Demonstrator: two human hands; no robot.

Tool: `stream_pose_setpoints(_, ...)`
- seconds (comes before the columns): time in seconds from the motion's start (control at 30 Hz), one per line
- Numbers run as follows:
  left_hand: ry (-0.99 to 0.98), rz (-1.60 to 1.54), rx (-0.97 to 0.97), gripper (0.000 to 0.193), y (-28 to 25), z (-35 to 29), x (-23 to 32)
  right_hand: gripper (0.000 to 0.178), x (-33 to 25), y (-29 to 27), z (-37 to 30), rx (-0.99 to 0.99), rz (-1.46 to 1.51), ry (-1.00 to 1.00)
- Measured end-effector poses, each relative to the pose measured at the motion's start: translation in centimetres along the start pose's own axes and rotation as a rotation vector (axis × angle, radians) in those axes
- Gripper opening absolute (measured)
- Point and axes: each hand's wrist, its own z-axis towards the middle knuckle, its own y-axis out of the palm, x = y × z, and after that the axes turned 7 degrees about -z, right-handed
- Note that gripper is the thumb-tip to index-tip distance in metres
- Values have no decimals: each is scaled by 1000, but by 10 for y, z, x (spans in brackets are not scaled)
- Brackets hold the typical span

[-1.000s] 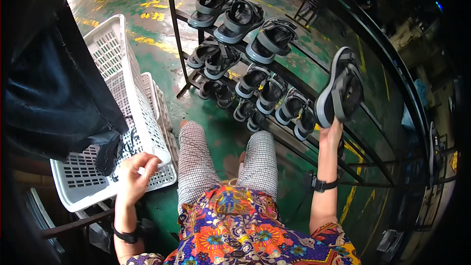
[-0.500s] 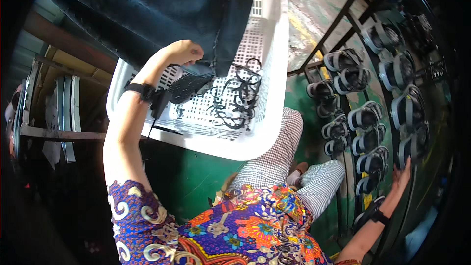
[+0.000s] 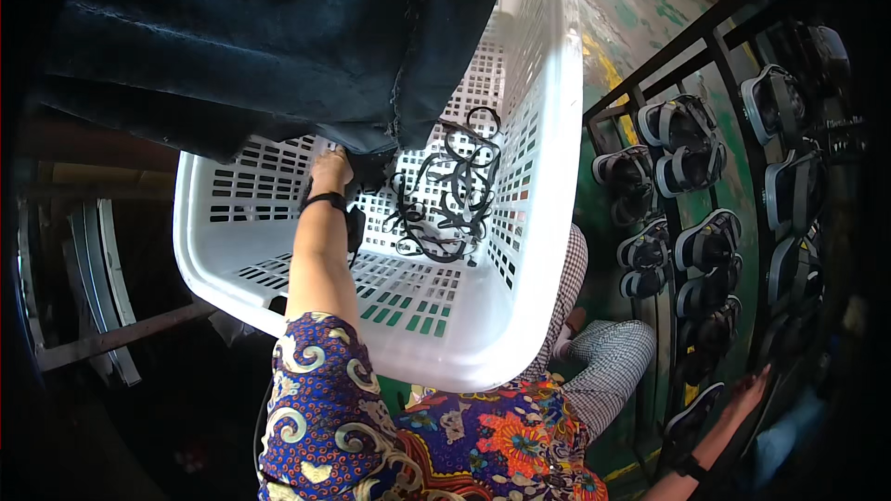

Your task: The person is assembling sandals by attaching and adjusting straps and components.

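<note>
Apparently partway along, judging by sandals on a rack right of the basket and loose straps inside it; impossible to gauge the remainder. Reaching into the basket with the left grip, next to a dark piece below black cloth; impossible to tell if grasping it. Extending the right grip, unclenched and seemingly empty, right of the basket.
</note>
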Motion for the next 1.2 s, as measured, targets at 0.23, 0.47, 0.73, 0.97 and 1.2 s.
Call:
stream_pose_setpoints(0.23,247,38,-506,72,-43,-28,28,32,11,33,-77,-32,235,-37)
stream_pose_setpoints(0.47,762,76,-510,76,-146,-167,76,31,-53,114,-205,-787,122,3)
stream_pose_setpoints(0.73,1348,-117,437,58,-206,-380,82,45,-87,136,-293,-1630,393,80)
stream_pose_setpoints(0.97,1602,-50,968,40,-110,-436,118,76,-94,110,-322,-1817,823,370)
stream_pose_setpoints(1.2,1526,-520,700,49,-38,-456,169,64,-44,75,-307,-1379,734,224)
